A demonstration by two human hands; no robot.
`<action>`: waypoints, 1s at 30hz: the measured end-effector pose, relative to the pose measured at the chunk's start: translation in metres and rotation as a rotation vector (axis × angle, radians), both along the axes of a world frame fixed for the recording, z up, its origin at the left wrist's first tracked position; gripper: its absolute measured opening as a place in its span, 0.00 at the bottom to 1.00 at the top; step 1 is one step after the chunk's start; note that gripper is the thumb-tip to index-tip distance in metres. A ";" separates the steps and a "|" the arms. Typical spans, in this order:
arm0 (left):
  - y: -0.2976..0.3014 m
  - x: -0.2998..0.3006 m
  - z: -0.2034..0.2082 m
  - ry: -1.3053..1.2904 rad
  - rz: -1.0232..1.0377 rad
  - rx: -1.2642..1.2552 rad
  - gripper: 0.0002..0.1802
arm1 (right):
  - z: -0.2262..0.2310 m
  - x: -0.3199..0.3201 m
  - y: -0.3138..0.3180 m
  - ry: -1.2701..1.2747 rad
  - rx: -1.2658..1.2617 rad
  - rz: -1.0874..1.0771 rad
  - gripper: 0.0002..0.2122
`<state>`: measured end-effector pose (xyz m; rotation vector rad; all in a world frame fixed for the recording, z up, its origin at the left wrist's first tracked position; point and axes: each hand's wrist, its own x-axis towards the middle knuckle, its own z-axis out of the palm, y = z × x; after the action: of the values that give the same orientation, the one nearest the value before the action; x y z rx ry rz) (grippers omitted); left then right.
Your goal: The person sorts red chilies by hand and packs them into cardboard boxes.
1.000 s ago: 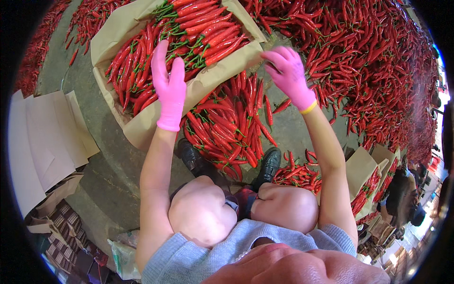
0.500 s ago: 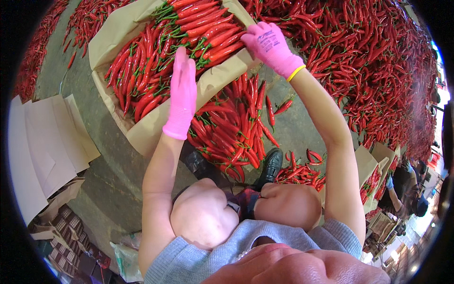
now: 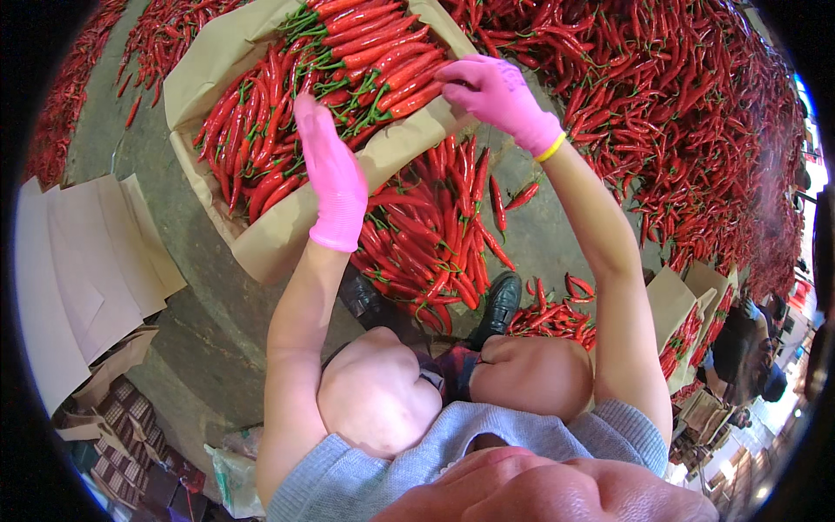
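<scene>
My right hand (image 3: 497, 97) has moved up and leftward since a second ago, when it hung over the loose heap of red chillies (image 3: 687, 130) on the floor; half a second back it was already at the corner of the cardboard box (image 3: 270, 248), and now it rests on the near end of the chillies in the box (image 3: 348, 61), at the box's right edge. Its fingers (image 3: 457, 74) are curled together over the tips of a few chillies, though I cannot tell whether they are actually clamped on any. My left hand (image 3: 335, 174) was lying flat among the chillies deeper in the box a second ago; it has drawn back toward me and now stands edge-on over the box's near wall, fingers straight and held together, holding nothing, the palm turned toward the row of chillies. The chillies in the box lie packed side by side, green stems showing in a band across the middle. Between the box and my shoe (image 3: 500, 300) a smaller pile of chillies (image 3: 426, 235) sits on the concrete floor (image 3: 174, 304), much as before. Flattened sheets of cardboard (image 3: 83, 270) lie to my left, and more filled boxes (image 3: 687, 317) stand at the right near another person (image 3: 748, 348).
</scene>
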<state>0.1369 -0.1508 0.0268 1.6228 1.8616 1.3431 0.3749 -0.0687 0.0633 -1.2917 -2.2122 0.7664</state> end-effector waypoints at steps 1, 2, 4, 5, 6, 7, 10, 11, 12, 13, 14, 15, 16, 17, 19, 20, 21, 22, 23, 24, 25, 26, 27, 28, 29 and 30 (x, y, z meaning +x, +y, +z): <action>0.000 0.005 0.000 -0.310 0.011 -0.045 0.22 | -0.001 0.006 -0.004 0.051 -0.005 -0.041 0.10; -0.001 0.012 0.001 -0.627 0.059 -0.061 0.23 | -0.006 0.013 -0.009 0.102 -0.010 -0.081 0.11; 0.009 0.018 -0.004 -0.407 0.022 -0.103 0.24 | -0.018 0.015 -0.022 0.225 -0.030 -0.141 0.10; 0.014 0.022 -0.006 -0.297 0.004 -0.123 0.25 | -0.022 0.013 -0.026 0.239 -0.045 -0.143 0.10; 0.019 0.028 0.001 -0.442 0.010 -0.193 0.25 | -0.026 0.011 -0.031 0.252 -0.062 -0.148 0.10; 0.019 0.029 0.002 -0.323 0.005 -0.166 0.25 | -0.029 0.009 -0.034 0.265 -0.079 -0.153 0.10; 0.009 0.019 -0.002 0.000 0.009 -0.074 0.25 | -0.021 0.004 -0.028 0.213 0.109 -0.159 0.10; 0.005 0.016 -0.003 -0.158 -0.004 -0.051 0.26 | -0.015 0.003 -0.023 0.178 0.182 -0.159 0.10; 0.002 0.014 -0.003 -0.317 -0.018 -0.026 0.26 | -0.007 0.001 -0.018 0.157 0.080 -0.173 0.11; 0.000 0.012 -0.005 -0.477 -0.031 -0.001 0.27 | -0.003 -0.003 -0.012 0.144 0.108 -0.132 0.12; 0.001 0.008 -0.011 -0.418 -0.044 0.027 0.27 | -0.001 -0.009 -0.007 0.131 0.136 -0.091 0.13; 0.002 0.008 -0.005 -0.359 -0.053 0.055 0.28 | -0.002 -0.014 -0.001 0.118 0.162 -0.047 0.13; 0.002 0.014 0.000 -0.582 -0.014 0.041 0.28 | -0.007 -0.017 0.004 0.087 0.166 0.061 0.16; 0.003 0.018 0.008 -0.806 0.027 0.027 0.29 | -0.008 -0.022 0.004 0.036 0.168 0.114 0.17; 0.005 0.015 0.009 -0.600 0.017 -0.001 0.29 | -0.006 -0.035 0.003 -0.069 0.171 0.221 0.19; 0.006 0.013 0.008 -0.498 0.012 -0.016 0.30 | -0.013 -0.041 0.001 -0.122 0.153 0.203 0.18; 0.008 0.009 0.006 -0.455 0.011 0.005 0.30 | -0.015 -0.043 0.001 -0.089 0.136 0.197 0.18; 0.009 0.004 0.001 -0.412 0.009 0.026 0.30 | -0.016 -0.044 0.000 -0.056 0.120 0.190 0.18; 0.011 0.001 -0.001 -0.370 0.007 0.047 0.30 | -0.016 -0.045 0.001 -0.023 0.103 0.183 0.18; 0.015 0.004 0.007 -0.447 0.034 0.062 0.29 | -0.014 -0.040 0.003 0.026 0.035 0.206 0.18; 0.020 0.004 0.011 -0.483 0.063 0.065 0.29 | -0.014 -0.037 0.009 0.060 0.048 0.190 0.18; 0.028 0.004 0.012 -0.519 0.092 0.067 0.28 | -0.016 -0.034 0.015 0.095 0.061 0.174 0.18; 0.033 0.001 0.012 -0.545 0.125 0.069 0.28 | -0.019 -0.035 0.021 0.139 0.072 0.161 0.17; 0.040 -0.004 0.002 -0.408 0.108 0.055 0.29 | -0.015 -0.036 0.027 0.108 0.200 0.136 0.18; 0.045 -0.011 -0.013 -0.270 0.091 0.041 0.30 | -0.013 -0.039 0.032 0.020 0.239 0.138 0.17; 0.048 -0.013 -0.012 -0.131 0.071 0.028 0.30 | -0.012 -0.042 0.038 -0.067 0.279 0.138 0.17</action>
<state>0.1239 -0.1027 0.0146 1.4574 1.8463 1.4739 0.3331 -0.0306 0.0509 -1.0515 -2.3801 0.4463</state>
